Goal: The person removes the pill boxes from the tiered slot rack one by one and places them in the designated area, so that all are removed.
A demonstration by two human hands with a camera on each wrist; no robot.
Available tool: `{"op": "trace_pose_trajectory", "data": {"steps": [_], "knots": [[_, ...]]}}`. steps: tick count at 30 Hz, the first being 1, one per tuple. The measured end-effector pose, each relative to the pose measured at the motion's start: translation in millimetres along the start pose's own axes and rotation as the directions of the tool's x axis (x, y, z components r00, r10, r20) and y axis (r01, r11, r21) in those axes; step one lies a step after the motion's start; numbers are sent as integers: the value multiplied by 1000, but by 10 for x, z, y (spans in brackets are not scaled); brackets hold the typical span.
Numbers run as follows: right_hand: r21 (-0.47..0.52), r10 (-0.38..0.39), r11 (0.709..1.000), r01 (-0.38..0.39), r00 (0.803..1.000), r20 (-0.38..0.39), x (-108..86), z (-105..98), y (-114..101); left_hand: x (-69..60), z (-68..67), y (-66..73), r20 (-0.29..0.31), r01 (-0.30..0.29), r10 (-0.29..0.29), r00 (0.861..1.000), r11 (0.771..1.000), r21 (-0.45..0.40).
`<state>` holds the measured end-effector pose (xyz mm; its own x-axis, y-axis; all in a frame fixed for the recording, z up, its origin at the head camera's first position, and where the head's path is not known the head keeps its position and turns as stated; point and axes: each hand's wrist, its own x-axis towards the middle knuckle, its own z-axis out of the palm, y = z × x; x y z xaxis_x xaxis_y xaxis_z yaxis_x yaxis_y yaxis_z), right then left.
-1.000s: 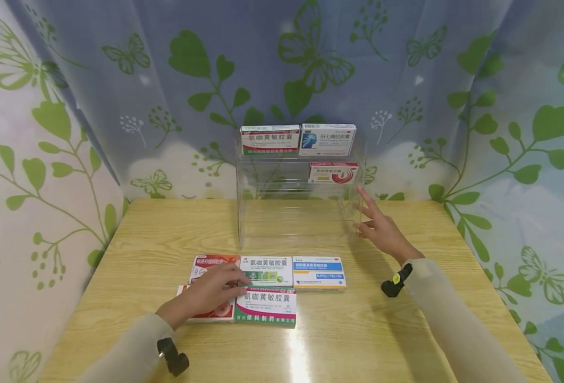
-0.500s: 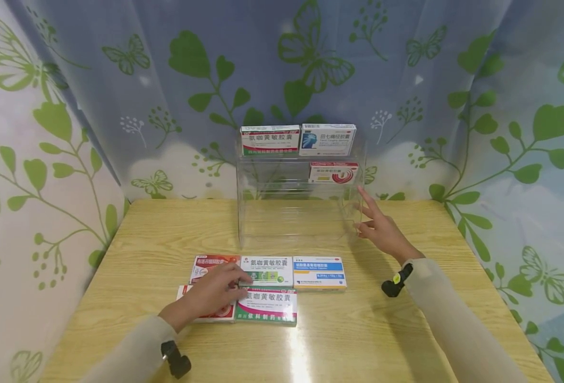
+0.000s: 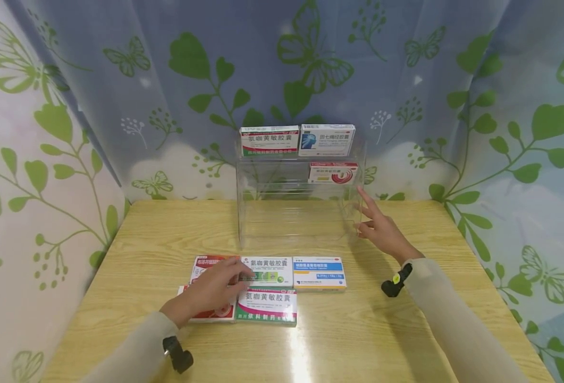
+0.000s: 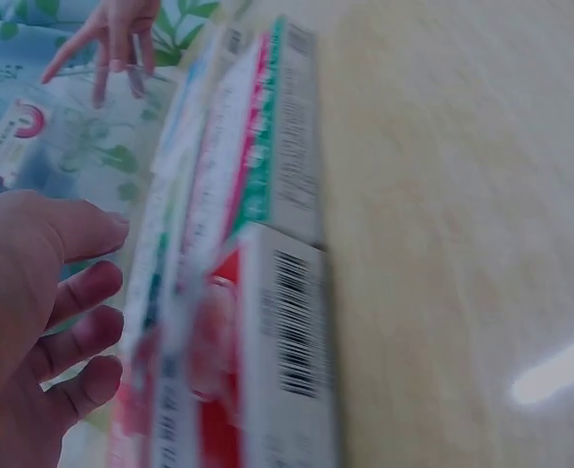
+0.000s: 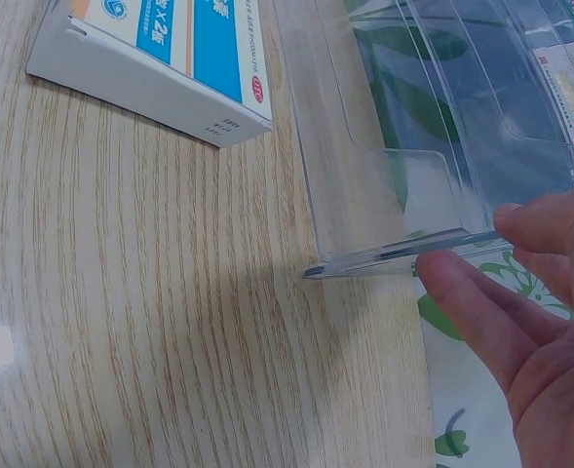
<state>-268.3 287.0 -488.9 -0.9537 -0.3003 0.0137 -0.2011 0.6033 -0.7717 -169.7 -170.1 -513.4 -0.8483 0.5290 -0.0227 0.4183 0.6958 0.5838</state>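
The left hand (image 3: 212, 291) hangs over the left part of the medicine boxes on the table, its fingers loosely bent; in the left wrist view the hand (image 4: 33, 322) shows nothing between thumb and fingers. Under or beside it lie a red box (image 3: 200, 266), a white-green box (image 3: 272, 264), a partly hidden red-white box (image 3: 224, 314) and a green-magenta box (image 3: 267, 314). To their right is a blue-white box (image 3: 319, 274). The right hand (image 3: 382, 231) touches the right side of the clear rack (image 3: 238, 213) with extended fingers; the right wrist view shows its fingertips at the panel edge (image 5: 394, 255).
On the rack's top tier stand a red-green box (image 3: 269, 143) and a white box with a blue head picture (image 3: 327, 141). A small red-white box (image 3: 333, 174) stands on the tier below, at the right. Leaf-patterned cloth (image 3: 262, 53) hangs behind and beside the wooden table (image 3: 167, 223).
The left hand has shifted slightly to the right above the boxes, with its fingers moving a little. The right hand and the rack have kept their places.
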Motion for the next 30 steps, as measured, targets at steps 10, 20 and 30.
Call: {"op": "trace_pose_trajectory", "data": {"steps": [10,20,30], "knots": [[8,-3,1000,3,1000,-5,-12,0,16,578,-490,360,-123,-164,172,977,984,73],[21,5,1000,-5,1000,-5,-23,28,-3,1206,-806,788,-197,-147,175,965,977,152],[11,4,1000,-4,1000,-10,-12,25,-16,1698,-911,977,-223,-124,163,961,976,178]]}}
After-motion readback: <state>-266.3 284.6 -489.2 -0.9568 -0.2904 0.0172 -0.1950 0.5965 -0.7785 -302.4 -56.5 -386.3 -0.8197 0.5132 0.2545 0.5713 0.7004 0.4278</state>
